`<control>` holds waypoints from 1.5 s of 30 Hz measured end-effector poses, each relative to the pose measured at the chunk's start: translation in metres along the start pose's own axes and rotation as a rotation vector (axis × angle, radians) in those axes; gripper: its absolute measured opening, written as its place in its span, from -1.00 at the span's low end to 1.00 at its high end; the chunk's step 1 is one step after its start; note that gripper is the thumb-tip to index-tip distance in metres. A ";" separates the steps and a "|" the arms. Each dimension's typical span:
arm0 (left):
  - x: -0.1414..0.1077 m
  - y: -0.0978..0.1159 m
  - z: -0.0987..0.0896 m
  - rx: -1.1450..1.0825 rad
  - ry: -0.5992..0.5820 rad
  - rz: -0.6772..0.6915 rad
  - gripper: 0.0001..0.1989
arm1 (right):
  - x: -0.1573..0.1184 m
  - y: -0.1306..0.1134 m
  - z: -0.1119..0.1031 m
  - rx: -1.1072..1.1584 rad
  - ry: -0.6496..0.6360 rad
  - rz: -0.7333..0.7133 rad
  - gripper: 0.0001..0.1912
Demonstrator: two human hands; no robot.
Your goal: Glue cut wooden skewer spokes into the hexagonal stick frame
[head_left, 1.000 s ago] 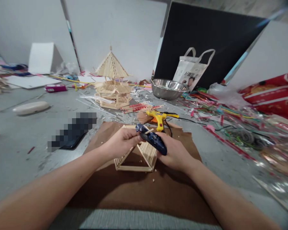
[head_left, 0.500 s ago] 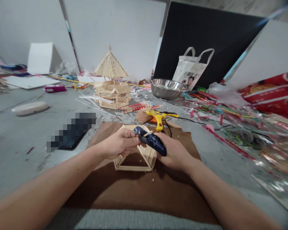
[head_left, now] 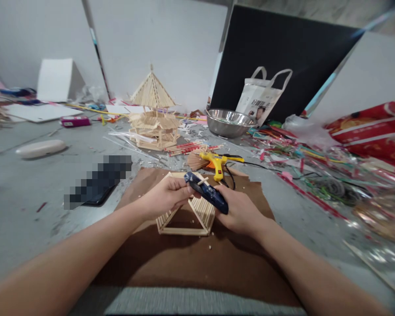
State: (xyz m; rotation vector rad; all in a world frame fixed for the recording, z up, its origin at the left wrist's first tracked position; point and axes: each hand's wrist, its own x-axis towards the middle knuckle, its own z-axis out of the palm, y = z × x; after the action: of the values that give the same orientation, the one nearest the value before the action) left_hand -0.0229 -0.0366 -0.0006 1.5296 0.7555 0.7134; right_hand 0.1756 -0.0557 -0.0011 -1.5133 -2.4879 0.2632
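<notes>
My right hand [head_left: 245,210] is wrapped round a dark blue marbled hand tool [head_left: 213,197], whose exact kind I cannot make out. A short pale wooden stick [head_left: 203,180] crosses the tool's far end. The fingers of my left hand [head_left: 166,196] are pinched together at the stick's near side, close against the tool; the fingertips partly hide the stick. Under both hands lies a frame of glued wooden sticks [head_left: 184,231] with slatted sloping sides, partly covered by the hands. It rests on a brown sheet [head_left: 171,263].
A yellow glue gun [head_left: 219,164] with a black cord lies just beyond my hands. Behind stand a stick-built pavilion [head_left: 153,94] and a steel bowl [head_left: 230,125]. A phone [head_left: 100,195] is at left. Tangled strips and wrappers [head_left: 329,175] cover the right side.
The hands stay nearly in place. The tool has shifted slightly, and its dark grey part by my left fingertips shows less than before.
</notes>
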 end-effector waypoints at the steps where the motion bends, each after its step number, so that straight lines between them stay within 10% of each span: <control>1: 0.000 0.000 0.002 0.110 0.063 0.048 -0.75 | 0.000 0.000 0.001 -0.015 0.006 0.010 -0.73; 7: 0.003 -0.003 0.008 0.497 0.301 0.231 -0.74 | 0.003 0.000 0.005 -0.020 0.042 0.060 -0.61; 45: 0.001 -0.008 -0.006 -0.531 -0.295 -0.228 -0.82 | -0.001 -0.001 -0.004 0.074 -0.026 -0.052 -0.61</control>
State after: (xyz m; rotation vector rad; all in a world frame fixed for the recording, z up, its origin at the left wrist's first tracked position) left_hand -0.0281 -0.0317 -0.0081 1.0142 0.4584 0.4547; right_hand 0.1763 -0.0566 0.0031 -1.4240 -2.5040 0.3647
